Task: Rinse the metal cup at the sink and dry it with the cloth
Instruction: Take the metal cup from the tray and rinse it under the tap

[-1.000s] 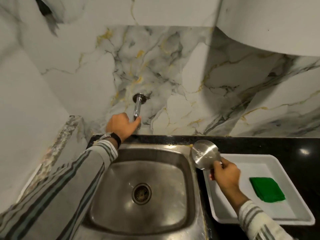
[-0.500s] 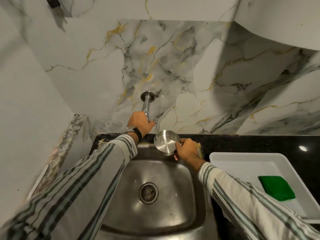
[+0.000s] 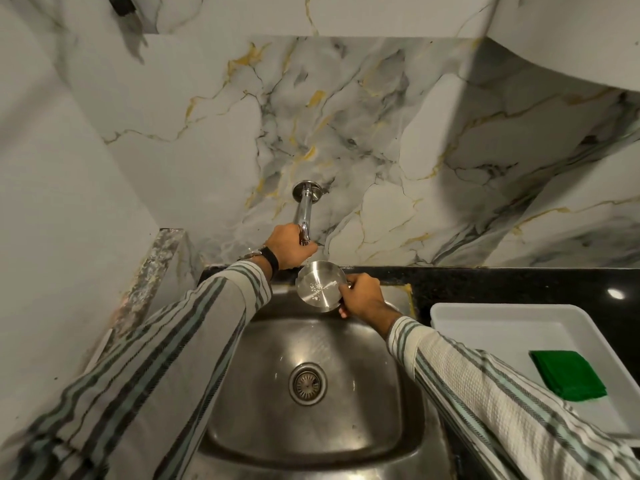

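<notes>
My right hand (image 3: 360,296) grips the metal cup (image 3: 319,285) by its right side and holds it upright over the back of the steel sink (image 3: 311,434). A thin stream of water falls into the cup and splashes on its bottom. My left hand (image 3: 289,247) is closed around the end of the chrome tap (image 3: 304,212), which sticks out of the marble wall just above the cup. The green cloth (image 3: 568,374) lies folded in the white tray (image 3: 485,317) to the right of the sink.
A black countertop (image 3: 519,282) runs behind and right of the sink and carries the tray. The drain (image 3: 307,383) sits at the middle of the basin. A marble side ledge (image 3: 152,271) borders the sink on the left.
My right hand carried the cup from beside the tray leftward to under the tap. Water now runs into the cup. My left hand stayed on the tap.
</notes>
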